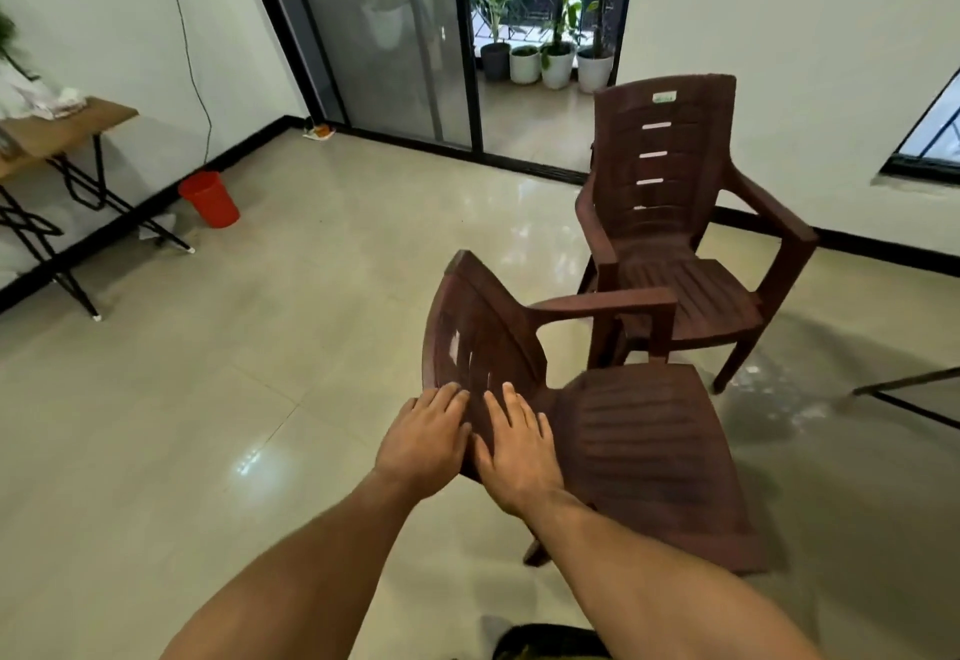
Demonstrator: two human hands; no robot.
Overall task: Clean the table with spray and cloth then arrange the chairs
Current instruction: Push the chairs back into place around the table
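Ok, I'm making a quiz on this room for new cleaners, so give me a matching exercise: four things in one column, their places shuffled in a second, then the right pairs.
Things
1. nearer brown plastic chair
2. farther brown plastic chair
3. red bucket
4. plant pots

Places
A. beyond the sliding door
B. on the floor beside the wooden table
C. touched by the left hand and right hand
D. by the right wall

Pairs: 1-C, 2-D, 3-B, 4-A.
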